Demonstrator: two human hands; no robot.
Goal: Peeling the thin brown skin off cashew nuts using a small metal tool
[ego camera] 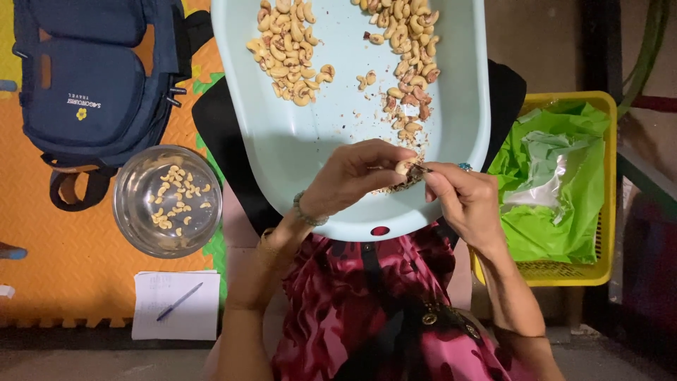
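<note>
The person is wearing a sleeveless dress (367,310) patterned in pink, red and black blotches, with a dark strap running down its front to a small gold ring. The left hand (352,176) is showing a beaded grey bracelet (307,214) at the wrist. The right hand (465,201) is wearing a ring (465,167) with a blue stone. Both arms are bare.

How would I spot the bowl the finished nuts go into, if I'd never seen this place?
Start at the large pale blue plastic tray on the person's lap, then look to its left on the orange foam floor mat. There sits a round shiny steel bowl below a dark blue backpack. It alone is metal, holding a few pale cashews.
</note>
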